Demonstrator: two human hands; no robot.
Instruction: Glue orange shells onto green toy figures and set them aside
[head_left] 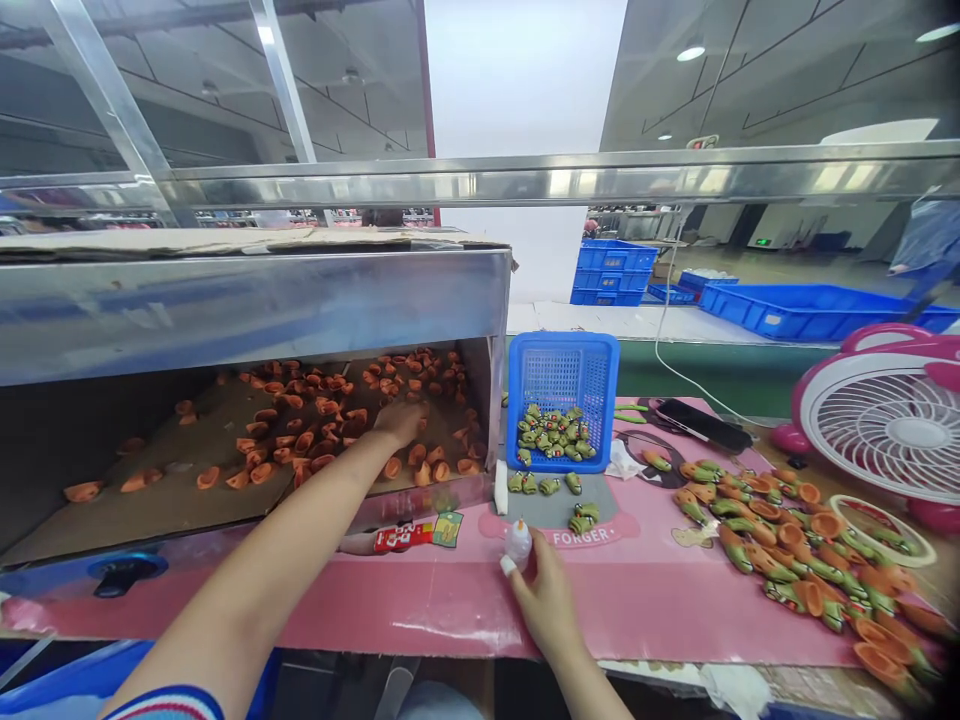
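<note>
My left hand (405, 422) reaches into a wide metal-fronted box (375, 300), in among many small orange cup-like pieces (300, 440). Its fingers point down and away, so what they touch cannot be made out. Low on the pink mat, my right hand (551, 600) is closed around a small white squeeze bottle (517, 540) with an orange tip, held upright. The thumb has a white cover at its end. Just beyond the bottle, several small green painted pieces (550, 487) lie on the mat in front of a blue basket (564, 345) holding more of them.
To the right spreads a pile of joined green-and-orange pieces (795, 540), with a round cream-rimmed item (926, 550) beside it. A pink fan (892, 410) stands behind, near a dark phone (705, 425). White cable and blue crates (611, 270) are farther back.
</note>
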